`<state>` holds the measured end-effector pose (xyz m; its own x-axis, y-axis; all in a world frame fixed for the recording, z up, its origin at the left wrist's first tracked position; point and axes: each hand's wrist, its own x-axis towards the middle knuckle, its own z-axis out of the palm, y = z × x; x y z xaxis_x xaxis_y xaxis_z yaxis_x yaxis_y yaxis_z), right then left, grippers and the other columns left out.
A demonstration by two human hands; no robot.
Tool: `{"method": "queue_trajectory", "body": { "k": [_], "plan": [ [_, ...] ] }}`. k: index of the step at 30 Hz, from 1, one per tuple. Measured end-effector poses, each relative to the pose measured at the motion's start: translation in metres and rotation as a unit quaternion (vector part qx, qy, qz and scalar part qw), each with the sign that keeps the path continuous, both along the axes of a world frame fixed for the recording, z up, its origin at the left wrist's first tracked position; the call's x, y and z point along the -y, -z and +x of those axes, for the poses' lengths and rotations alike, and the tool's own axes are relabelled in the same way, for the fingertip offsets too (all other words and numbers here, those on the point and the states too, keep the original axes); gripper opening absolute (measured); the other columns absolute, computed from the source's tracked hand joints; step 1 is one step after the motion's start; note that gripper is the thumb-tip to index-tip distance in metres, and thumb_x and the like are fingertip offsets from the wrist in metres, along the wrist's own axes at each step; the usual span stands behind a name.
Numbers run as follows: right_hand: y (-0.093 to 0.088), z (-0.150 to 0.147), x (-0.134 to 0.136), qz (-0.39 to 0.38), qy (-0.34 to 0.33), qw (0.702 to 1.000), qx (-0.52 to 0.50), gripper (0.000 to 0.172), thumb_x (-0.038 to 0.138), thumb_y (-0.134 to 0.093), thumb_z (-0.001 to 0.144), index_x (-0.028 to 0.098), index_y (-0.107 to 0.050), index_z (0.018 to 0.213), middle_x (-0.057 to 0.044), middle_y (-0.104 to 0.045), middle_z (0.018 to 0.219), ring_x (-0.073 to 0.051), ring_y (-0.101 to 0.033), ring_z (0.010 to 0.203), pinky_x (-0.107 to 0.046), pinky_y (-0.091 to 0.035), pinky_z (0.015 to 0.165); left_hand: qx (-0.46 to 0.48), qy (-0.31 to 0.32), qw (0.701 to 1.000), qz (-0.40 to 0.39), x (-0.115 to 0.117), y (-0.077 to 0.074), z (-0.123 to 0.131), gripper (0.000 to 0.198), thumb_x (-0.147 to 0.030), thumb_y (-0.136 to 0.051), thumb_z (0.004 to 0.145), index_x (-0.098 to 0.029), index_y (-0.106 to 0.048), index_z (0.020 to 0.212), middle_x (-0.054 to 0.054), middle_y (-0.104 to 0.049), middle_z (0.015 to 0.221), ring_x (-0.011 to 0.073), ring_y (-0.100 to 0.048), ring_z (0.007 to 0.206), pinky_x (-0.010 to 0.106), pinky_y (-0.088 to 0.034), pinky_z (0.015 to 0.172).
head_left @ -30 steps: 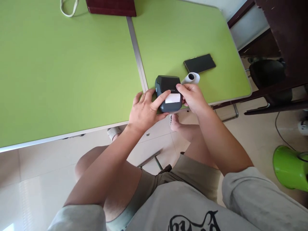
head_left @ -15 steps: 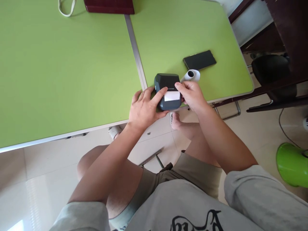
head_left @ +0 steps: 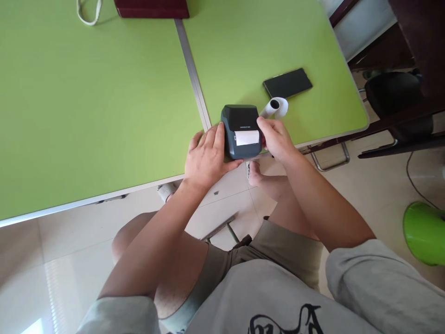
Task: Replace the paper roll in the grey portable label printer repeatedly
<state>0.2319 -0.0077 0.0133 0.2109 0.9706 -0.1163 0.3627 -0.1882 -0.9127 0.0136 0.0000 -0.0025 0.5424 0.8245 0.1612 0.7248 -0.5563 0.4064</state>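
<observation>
A small dark grey device [head_left: 240, 118] with a black lid lies near the front edge of the green table [head_left: 146, 93]. A short strip of white paper [head_left: 247, 138] sticks out of its front. My left hand [head_left: 206, 157] lies along the device's left side, with the thumb at its front corner. At the right side, my right hand [head_left: 276, 138] grips the device, its thumb near the lid's edge and its other fingers partly hidden. Just behind my right hand is a white paper roll [head_left: 270, 108] with a loose end.
A black phone [head_left: 288, 83] lies behind the roll. A dark red object [head_left: 151, 8] and a white cord loop [head_left: 91, 21] are at the far edge. A metal strip [head_left: 191, 69] crosses the table. Right of it stand a dark chair [head_left: 392, 99] and a green bin [head_left: 424, 234].
My left index finger has moved off the device's top to its left side. My right thumb has shifted slightly right. The lid and paper strip are less covered.
</observation>
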Motion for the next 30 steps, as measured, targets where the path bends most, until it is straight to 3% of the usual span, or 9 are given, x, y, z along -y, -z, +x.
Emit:
{"method": "queue_trajectory", "body": {
  "k": [6,12,18,23,26,30],
  "plan": [
    [-0.001,0.001,0.001,-0.01,-0.019,1.0,-0.02,0.072,0.093,-0.056,0.081,0.025,-0.044,0.063,0.002,-0.043,0.055,-0.014,-0.048,0.051,-0.03,-0.04,0.047,-0.007,-0.005,1.0,-0.013,-0.001,-0.004,-0.001,0.094,-0.073,-0.06,0.095,-0.007,-0.042,0.16,0.024,-0.059,0.155,0.0345,-0.06,0.142,0.047,-0.037,0.128],
    [0.001,0.007,0.0,-0.028,-0.057,0.998,-0.01,0.075,0.099,-0.049,0.079,0.025,-0.044,0.066,0.002,-0.045,0.057,-0.013,-0.046,0.05,-0.03,-0.036,0.046,0.012,-0.013,1.0,-0.005,-0.004,-0.005,-0.004,0.098,-0.074,-0.074,0.085,-0.013,-0.049,0.157,0.019,-0.066,0.148,0.0355,-0.063,0.139,0.046,-0.041,0.127],
    [-0.001,0.007,-0.001,-0.037,-0.065,0.997,-0.012,0.075,0.099,-0.046,0.08,0.025,-0.047,0.07,0.001,-0.047,0.058,-0.014,-0.05,0.052,-0.03,-0.038,0.047,0.027,-0.013,1.0,0.0,-0.006,-0.007,-0.005,0.088,-0.077,-0.068,0.087,-0.018,-0.056,0.151,0.016,-0.073,0.137,0.0352,-0.068,0.132,0.047,-0.046,0.122],
    [-0.001,0.009,-0.001,-0.041,-0.062,0.997,-0.023,0.073,0.096,-0.048,0.082,0.024,-0.049,0.07,0.002,-0.049,0.059,-0.013,-0.051,0.051,-0.028,-0.037,0.047,0.031,-0.007,0.999,-0.006,-0.009,-0.003,-0.005,0.094,-0.079,-0.071,0.083,-0.014,-0.057,0.15,0.02,-0.072,0.138,0.037,-0.068,0.132,0.048,-0.047,0.121],
    [-0.003,0.01,-0.001,-0.043,-0.057,0.997,-0.019,0.067,0.089,-0.055,0.085,0.024,-0.049,0.069,0.002,-0.052,0.06,-0.013,-0.051,0.052,-0.029,-0.037,0.049,0.034,-0.004,0.999,-0.007,-0.008,-0.001,-0.005,0.094,-0.078,-0.07,0.085,-0.013,-0.055,0.152,0.021,-0.069,0.145,0.0372,-0.066,0.135,0.05,-0.044,0.124],
    [-0.012,0.007,0.001,-0.056,-0.067,0.996,0.002,0.05,0.06,-0.072,0.087,0.025,-0.043,0.067,0.003,-0.052,0.057,-0.013,-0.051,0.051,-0.03,-0.038,0.05,0.015,-0.005,1.0,-0.01,-0.005,-0.003,-0.004,0.096,-0.074,-0.068,0.089,-0.009,-0.049,0.157,0.022,-0.064,0.151,0.0354,-0.063,0.139,0.048,-0.04,0.126]
  ]
}}
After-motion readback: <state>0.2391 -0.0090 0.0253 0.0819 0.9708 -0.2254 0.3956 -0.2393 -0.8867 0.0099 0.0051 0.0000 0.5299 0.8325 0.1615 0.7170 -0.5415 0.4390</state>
